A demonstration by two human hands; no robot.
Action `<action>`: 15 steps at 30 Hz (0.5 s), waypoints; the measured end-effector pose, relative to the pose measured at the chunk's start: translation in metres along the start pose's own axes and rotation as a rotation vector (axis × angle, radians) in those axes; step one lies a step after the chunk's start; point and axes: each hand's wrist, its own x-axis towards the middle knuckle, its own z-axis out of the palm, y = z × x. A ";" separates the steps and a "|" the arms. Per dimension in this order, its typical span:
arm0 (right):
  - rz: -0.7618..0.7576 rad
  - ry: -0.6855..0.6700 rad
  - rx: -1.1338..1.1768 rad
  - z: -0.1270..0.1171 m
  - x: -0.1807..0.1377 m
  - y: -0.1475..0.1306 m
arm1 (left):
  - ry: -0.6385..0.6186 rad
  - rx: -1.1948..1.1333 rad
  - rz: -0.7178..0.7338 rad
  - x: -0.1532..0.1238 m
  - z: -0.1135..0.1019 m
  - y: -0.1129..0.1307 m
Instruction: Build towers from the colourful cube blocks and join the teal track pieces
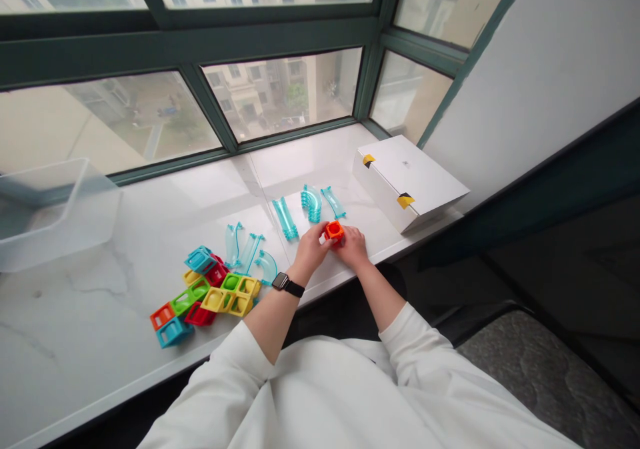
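Both hands meet on a small orange and red cube block (pixel 334 231) on the white marble sill (pixel 100 302). My left hand (pixel 311 247), with a black watch on its wrist, pinches the block from the left. My right hand (pixel 353 245) grips it from the right. Just beyond the hands lie clear blue track pieces (pixel 311 203), two straight and one curved. More blue track pieces (pixel 247 252) lie to the left.
A heap of coloured cube blocks (pixel 207 292) in red, yellow, green, orange and blue lies left of my left arm. A white box (pixel 407 181) sits at the right end of the sill. A clear plastic bin (pixel 45 209) stands far left. Windows rise behind.
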 end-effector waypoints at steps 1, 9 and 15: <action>-0.003 0.001 0.000 0.000 0.000 0.000 | 0.001 0.000 0.002 0.000 0.000 0.000; -0.008 0.009 0.009 0.002 0.000 0.002 | 0.005 0.025 0.023 -0.001 0.000 -0.002; -0.012 0.005 0.005 0.002 -0.001 0.002 | -0.014 0.030 0.062 0.000 0.000 -0.003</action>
